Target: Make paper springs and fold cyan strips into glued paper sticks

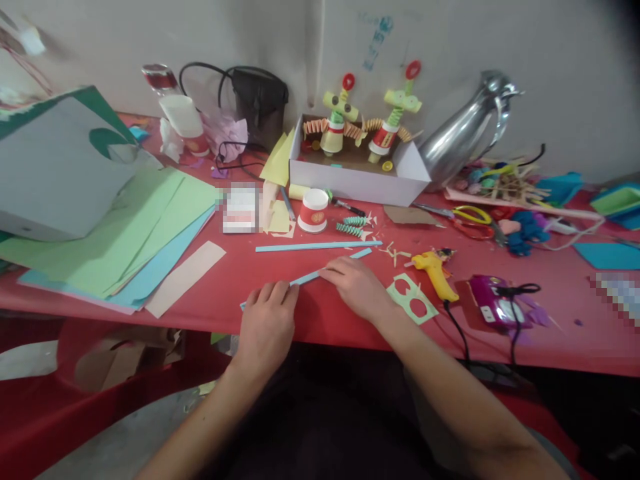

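Observation:
A narrow light-blue paper strip (306, 277) slants across the red tabletop, its left end low and its right end higher. My left hand (269, 319) is closed on the strip's left part, fingers bent over it. Further right, my right hand (359, 285) grips it too, thumb and fingers together. Just behind lies a second blue paper strip (320, 247), flat and untouched. A red-and-white paper cup (313, 212) stands upside down beyond it, beside two folded green paper springs (351, 227). Right of my right hand is a pale green card with cut-out holes (412, 298).
A yellow glue gun (434, 273) and a purple box (493, 303) with black cords lie at right, near scissors (470, 217). Coloured paper sheets (115, 240) cover the left. At the back stand a white box (350, 179) holding two paper-cup figures and a metal jug (463, 127).

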Demonstrator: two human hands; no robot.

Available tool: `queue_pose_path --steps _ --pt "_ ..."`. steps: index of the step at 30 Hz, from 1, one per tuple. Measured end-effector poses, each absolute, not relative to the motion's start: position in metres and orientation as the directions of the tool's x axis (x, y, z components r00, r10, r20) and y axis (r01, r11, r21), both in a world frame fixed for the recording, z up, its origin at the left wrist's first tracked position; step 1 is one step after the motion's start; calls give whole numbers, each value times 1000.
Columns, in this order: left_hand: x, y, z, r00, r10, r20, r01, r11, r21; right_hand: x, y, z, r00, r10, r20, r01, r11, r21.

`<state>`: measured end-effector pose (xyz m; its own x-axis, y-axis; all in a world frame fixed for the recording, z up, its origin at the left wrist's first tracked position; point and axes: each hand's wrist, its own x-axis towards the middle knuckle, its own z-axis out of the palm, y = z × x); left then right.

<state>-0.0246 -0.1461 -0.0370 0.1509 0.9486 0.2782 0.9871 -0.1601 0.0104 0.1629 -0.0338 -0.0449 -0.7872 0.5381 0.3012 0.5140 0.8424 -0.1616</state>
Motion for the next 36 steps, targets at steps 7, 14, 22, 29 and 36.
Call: queue_pose_path --steps 7,14,22,29,36 --pt "-22 -147 -38 26 921 390 999 -43 34 161 -34 -45 -780 551 296 524 834 -171" --pt "-39 -146 -31 145 941 306 989 -149 -8 160 -32 -42 -780 557 284 533 830 -162" --pt "-39 -161 -33 99 968 230 994 -86 -65 161 -31 -47 -778 554 296 535 831 -150" --pt "-38 -169 -32 22 978 205 997 -7 -76 162 -35 -44 -778 567 273 556 822 -124" --pt "-60 -157 -33 77 974 214 997 -74 -24 151 -59 -33 -751 630 200 627 774 -83"
